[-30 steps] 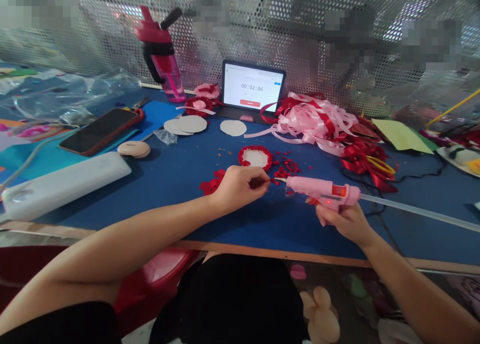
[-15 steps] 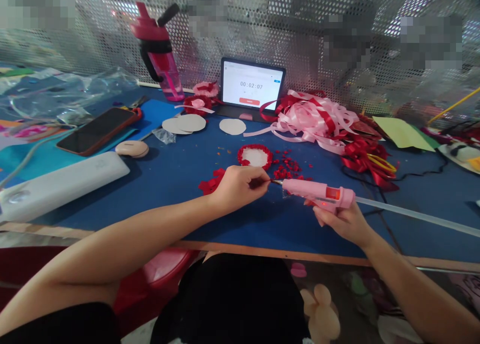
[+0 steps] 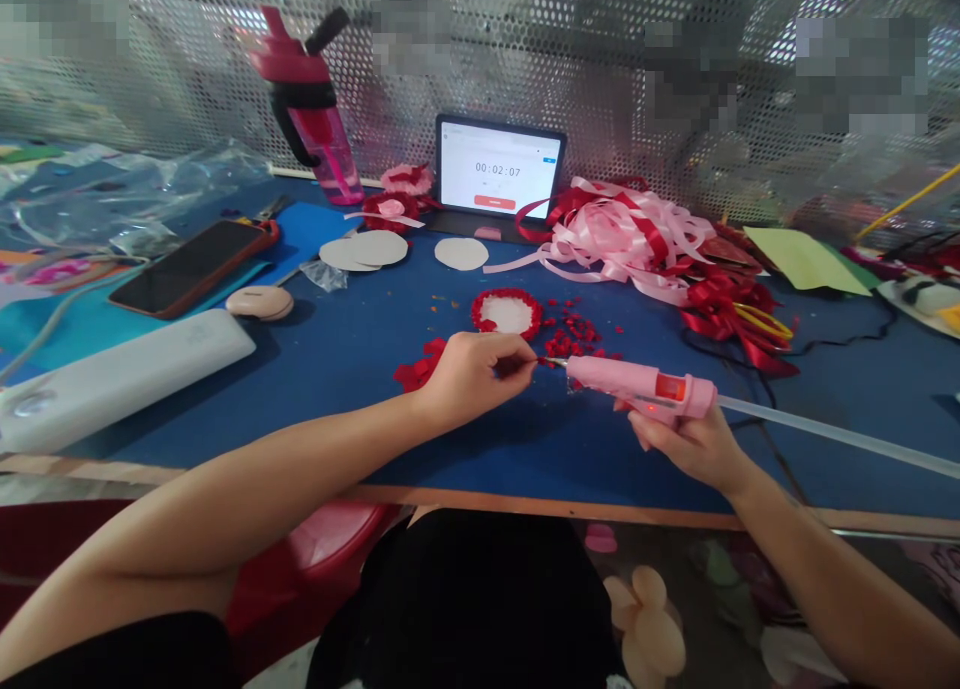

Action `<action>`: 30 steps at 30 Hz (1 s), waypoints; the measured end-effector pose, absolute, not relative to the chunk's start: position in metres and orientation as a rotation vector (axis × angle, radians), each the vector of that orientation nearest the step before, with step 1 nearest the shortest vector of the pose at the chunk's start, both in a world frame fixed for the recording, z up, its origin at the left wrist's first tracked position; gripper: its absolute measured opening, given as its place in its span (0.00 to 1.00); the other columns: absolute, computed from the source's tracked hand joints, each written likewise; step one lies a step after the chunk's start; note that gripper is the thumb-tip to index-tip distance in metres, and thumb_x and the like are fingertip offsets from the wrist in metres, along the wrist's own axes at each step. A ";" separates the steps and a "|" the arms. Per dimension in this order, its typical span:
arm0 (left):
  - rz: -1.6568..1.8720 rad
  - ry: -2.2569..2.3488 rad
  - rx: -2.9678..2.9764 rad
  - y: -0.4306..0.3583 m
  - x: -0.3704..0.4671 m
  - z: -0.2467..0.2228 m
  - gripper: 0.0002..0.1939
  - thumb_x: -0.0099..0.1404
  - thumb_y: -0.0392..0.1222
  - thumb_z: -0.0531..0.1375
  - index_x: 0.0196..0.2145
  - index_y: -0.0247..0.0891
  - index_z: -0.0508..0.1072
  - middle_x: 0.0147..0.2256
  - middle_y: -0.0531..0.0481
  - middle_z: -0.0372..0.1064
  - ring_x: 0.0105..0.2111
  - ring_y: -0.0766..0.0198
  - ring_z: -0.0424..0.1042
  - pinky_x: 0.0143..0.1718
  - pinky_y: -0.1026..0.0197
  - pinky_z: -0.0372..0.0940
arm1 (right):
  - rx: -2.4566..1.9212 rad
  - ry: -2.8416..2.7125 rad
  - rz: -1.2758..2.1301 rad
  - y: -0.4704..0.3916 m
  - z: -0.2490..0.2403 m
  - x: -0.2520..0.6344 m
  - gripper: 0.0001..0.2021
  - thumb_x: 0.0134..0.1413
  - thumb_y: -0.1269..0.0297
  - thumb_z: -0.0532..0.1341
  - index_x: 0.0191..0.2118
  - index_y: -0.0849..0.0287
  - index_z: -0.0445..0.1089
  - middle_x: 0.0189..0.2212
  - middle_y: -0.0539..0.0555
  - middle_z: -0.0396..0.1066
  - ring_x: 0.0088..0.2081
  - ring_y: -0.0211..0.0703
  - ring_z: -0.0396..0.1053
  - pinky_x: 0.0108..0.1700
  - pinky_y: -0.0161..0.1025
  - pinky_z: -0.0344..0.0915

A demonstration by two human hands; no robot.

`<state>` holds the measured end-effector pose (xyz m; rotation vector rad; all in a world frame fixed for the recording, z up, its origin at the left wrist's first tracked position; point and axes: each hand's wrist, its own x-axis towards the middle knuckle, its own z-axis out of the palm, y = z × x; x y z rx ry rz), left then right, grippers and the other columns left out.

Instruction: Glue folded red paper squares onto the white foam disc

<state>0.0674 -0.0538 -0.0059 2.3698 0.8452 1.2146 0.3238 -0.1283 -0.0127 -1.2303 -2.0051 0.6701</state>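
Note:
My right hand (image 3: 694, 444) is wrapped round the handle of a pink glue gun (image 3: 637, 381), whose metal nozzle points left and whose long clear glue stick (image 3: 832, 431) sticks out at the back. At the nozzle's tip, my left hand (image 3: 480, 377) pinches a tiny dark red piece (image 3: 541, 360) between thumb and fingertips. Just beyond lies a white disc (image 3: 507, 315) edged with red pieces. Small red bits (image 3: 574, 341) are scattered to its right. Larger red pieces (image 3: 420, 367) lie partly behind my left hand.
Beyond are white discs (image 3: 461, 254), a tablet (image 3: 497, 169) showing a timer, a pink bottle (image 3: 326, 139) and a heap of pink and red ribbons (image 3: 622, 234). To the left lie a phone (image 3: 193, 267) and a long white device (image 3: 127, 379); yellow-handled scissors (image 3: 761, 321) lie right.
The glue gun has shifted slightly right, leaving a little more space between its body and my left fingers. The view has also shifted slightly.

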 end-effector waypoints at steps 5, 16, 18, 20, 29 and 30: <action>1.212 0.837 2.380 -0.054 0.068 -0.006 0.05 0.54 0.31 0.58 0.28 0.35 0.74 0.23 0.55 0.71 0.21 0.75 0.69 0.26 0.74 0.62 | -1.218 -2.020 0.636 -0.128 -0.014 0.323 0.07 0.53 0.65 0.57 0.36 0.59 0.70 0.17 0.47 0.66 0.18 0.34 0.64 0.22 0.31 0.63; 1.238 0.836 2.411 -0.055 0.068 -0.004 0.05 0.55 0.31 0.58 0.28 0.35 0.74 0.23 0.55 0.71 0.22 0.75 0.69 0.26 0.74 0.62 | -1.211 -2.081 0.539 -0.128 -0.012 0.323 0.06 0.54 0.66 0.55 0.29 0.59 0.67 0.17 0.46 0.63 0.19 0.33 0.62 0.23 0.31 0.61; 1.240 0.837 2.410 -0.055 0.068 -0.004 0.05 0.55 0.31 0.58 0.28 0.35 0.74 0.23 0.55 0.72 0.22 0.75 0.69 0.26 0.74 0.62 | -1.196 -2.082 0.555 -0.129 -0.012 0.323 0.06 0.54 0.66 0.55 0.30 0.59 0.67 0.17 0.46 0.63 0.19 0.33 0.62 0.23 0.31 0.61; 1.243 0.843 2.407 -0.054 0.068 -0.005 0.05 0.55 0.31 0.59 0.28 0.34 0.74 0.23 0.55 0.72 0.22 0.75 0.69 0.26 0.74 0.62 | -1.191 -2.089 0.565 -0.129 -0.012 0.323 0.06 0.54 0.67 0.55 0.30 0.59 0.68 0.17 0.46 0.63 0.19 0.33 0.62 0.23 0.31 0.61; 1.250 0.839 2.415 -0.055 0.069 -0.004 0.05 0.55 0.31 0.58 0.28 0.35 0.74 0.24 0.55 0.72 0.22 0.74 0.70 0.26 0.73 0.63 | -1.230 -2.038 0.576 -0.129 -0.013 0.323 0.06 0.53 0.65 0.56 0.33 0.60 0.70 0.17 0.46 0.63 0.19 0.34 0.63 0.22 0.32 0.61; 1.253 0.845 2.412 -0.055 0.069 -0.004 0.05 0.55 0.31 0.58 0.28 0.35 0.74 0.24 0.54 0.72 0.23 0.74 0.70 0.27 0.73 0.63 | -1.237 -2.004 0.579 -0.128 -0.012 0.324 0.07 0.53 0.65 0.56 0.35 0.60 0.70 0.17 0.46 0.63 0.18 0.34 0.63 0.22 0.32 0.61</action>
